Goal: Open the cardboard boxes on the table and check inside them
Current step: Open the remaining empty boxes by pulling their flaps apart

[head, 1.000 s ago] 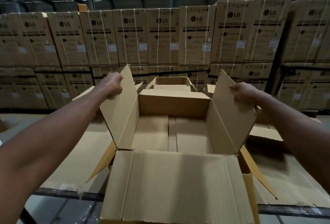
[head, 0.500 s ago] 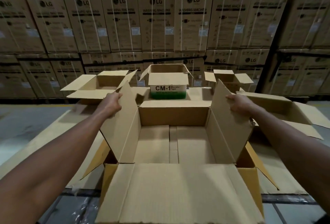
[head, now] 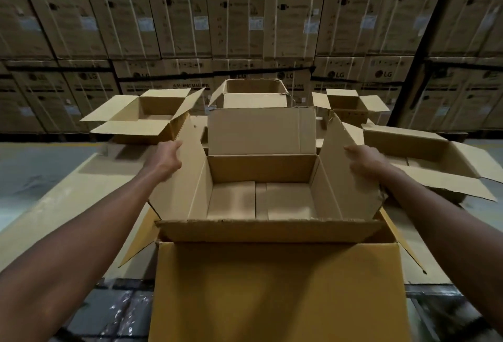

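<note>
The big cardboard box [head: 275, 287] sits right at the near edge of the surface [head: 68, 205], straight in front of the person, with all four of its top flaps up. The far flap [head: 261, 130] stands upright; the near flap [head: 269, 230] leans toward the person. Both arms reach forward on either side of it. The left hand [head: 167, 158] is at the outer edge of the left side flap [head: 182, 175], fingers curled round the edge of the card, holding it out and up. The right hand [head: 363, 160] is against the outer face of the right side flap [head: 348, 175]; it is blurred, the fingers look loosely bent over the flap's edge, and I cannot tell for sure whether it grips or only rests there.

Inside the box there is only the bottom [head: 258, 200], made of its folded lower flaps with a seam running down the middle.

Further back on the surface stand four more opened boxes: one at the left [head: 147, 115] with flaps spread wide, one behind the far flap [head: 254, 94], a small one at the right rear [head: 351, 104], and a larger one just beside the right forearm [head: 435, 162]. Behind them rises a wall of stacked washing machine cartons [head: 236, 15] marked LG, strapped with white bands.
</note>
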